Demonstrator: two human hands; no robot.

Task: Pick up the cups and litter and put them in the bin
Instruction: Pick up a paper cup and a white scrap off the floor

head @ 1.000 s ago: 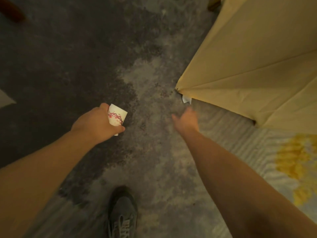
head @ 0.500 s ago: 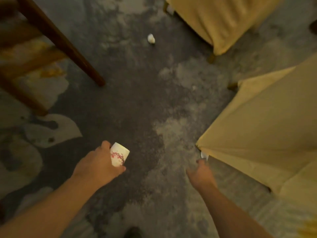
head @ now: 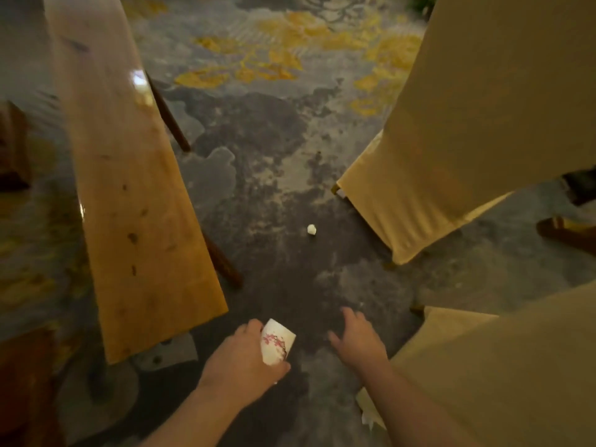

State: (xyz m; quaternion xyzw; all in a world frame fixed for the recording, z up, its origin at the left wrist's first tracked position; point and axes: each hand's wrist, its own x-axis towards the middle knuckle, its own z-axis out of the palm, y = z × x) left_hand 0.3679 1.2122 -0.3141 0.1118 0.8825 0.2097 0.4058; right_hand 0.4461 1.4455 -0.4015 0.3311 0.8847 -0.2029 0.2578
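Left hand [head: 240, 359]: wrapped around small white paper cup with red blossom print [head: 276, 341]. Right hand [head: 359, 341]: fingers spread, empty, above dark patterned carpet [head: 290, 140]. Crumpled white paper ball [head: 311, 229]: on carpet, between long wooden bench [head: 135, 204] and yellow-covered chair [head: 451, 150].

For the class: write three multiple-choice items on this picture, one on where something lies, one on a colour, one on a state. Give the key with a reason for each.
1. Where is the white scrap?
A. on the bench
B. on the carpet between bench and covered chair
C. in the right hand

2. What colour is the print on the cup?
A. blue
B. green
C. pinkish red

3. What is the right hand doing?
A. open, holding nothing
B. gripping the cup
C. resting on the bench

Key:
1 B, it lies on the dark carpet, between the bench and the chair cover.
2 C, a pinkish-red pattern on white.
3 A, its fingers are spread and empty; the left hand holds the cup.
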